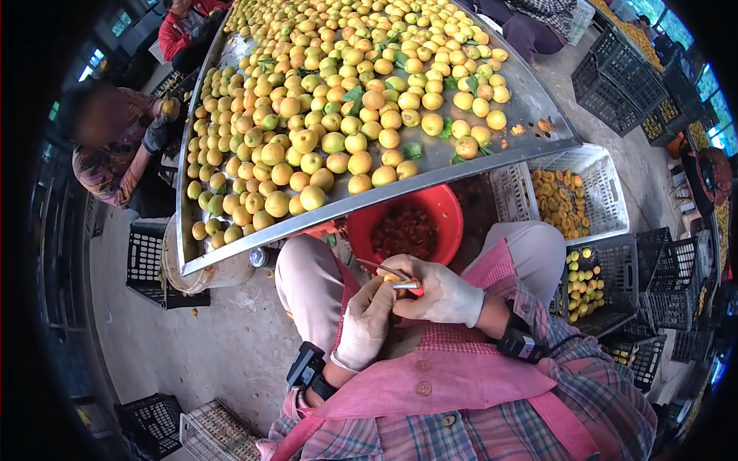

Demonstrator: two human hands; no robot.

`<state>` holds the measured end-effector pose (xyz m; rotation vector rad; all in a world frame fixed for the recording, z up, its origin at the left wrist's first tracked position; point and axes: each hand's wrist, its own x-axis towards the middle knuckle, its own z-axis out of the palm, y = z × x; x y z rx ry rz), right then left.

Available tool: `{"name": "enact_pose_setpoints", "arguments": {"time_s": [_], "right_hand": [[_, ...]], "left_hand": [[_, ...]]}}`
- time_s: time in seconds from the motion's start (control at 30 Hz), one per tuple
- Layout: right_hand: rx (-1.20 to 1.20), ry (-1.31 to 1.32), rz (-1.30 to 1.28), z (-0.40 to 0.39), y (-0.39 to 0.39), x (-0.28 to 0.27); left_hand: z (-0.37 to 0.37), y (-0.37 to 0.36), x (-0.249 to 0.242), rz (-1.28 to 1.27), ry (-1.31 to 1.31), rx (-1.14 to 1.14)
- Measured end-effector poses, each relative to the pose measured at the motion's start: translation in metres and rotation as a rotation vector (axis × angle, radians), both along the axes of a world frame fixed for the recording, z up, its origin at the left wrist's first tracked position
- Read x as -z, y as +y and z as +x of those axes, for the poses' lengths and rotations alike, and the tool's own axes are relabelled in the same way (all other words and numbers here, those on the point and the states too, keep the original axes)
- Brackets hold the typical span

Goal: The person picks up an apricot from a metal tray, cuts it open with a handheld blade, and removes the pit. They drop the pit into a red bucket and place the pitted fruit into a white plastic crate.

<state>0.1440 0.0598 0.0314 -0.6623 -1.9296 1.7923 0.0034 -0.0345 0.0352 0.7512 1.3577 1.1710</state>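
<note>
Seen from above, seated at the low edge of a tilted metal sorting table (530, 104), knees apart under a pink apron (430, 376).

Left hand (365, 323), in a white glove, curled shut around a small yellow fruit (390, 278) held over the lap, the fruit mostly hidden by the fingers. Right hand (438, 292), also gloved, clenched on a small knife (406, 285) with a reddish handle, its thin blade lying against the fruit. Both hands touching one another, just below the red bowl (442, 203).

Red bowl set between the knees, tucked under the table's rim, holding a heap of dark brownish pits or scraps; which of the two, impossible to tell.

Black wrist devices strapped on: one at the left wrist (307, 369), one at the right wrist (519, 342) with a cable running off.

Table covered with a crowd of yellow and orange fruits (338, 100), a few green leaves among them.

To the right, a white crate (607, 177) with cut orange halves inside; below it a black crate (626, 261) with whole yellow fruits. More black crates stacked farther right and on the concrete floor at left.

Across the table at left, another person in a patterned sleeve (104, 165), gloved hand raised to a fruit; at top left, a person in red (181, 27)
</note>
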Motion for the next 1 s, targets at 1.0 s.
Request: {"name": "enact_pose_setpoints", "arguments": {"time_s": [1.0], "right_hand": [[0.121,-0.004,-0.363,0.001,-0.001,-0.008]], "left_hand": [[0.004,0.005,0.000,-0.063,-0.275,-0.142]]}}
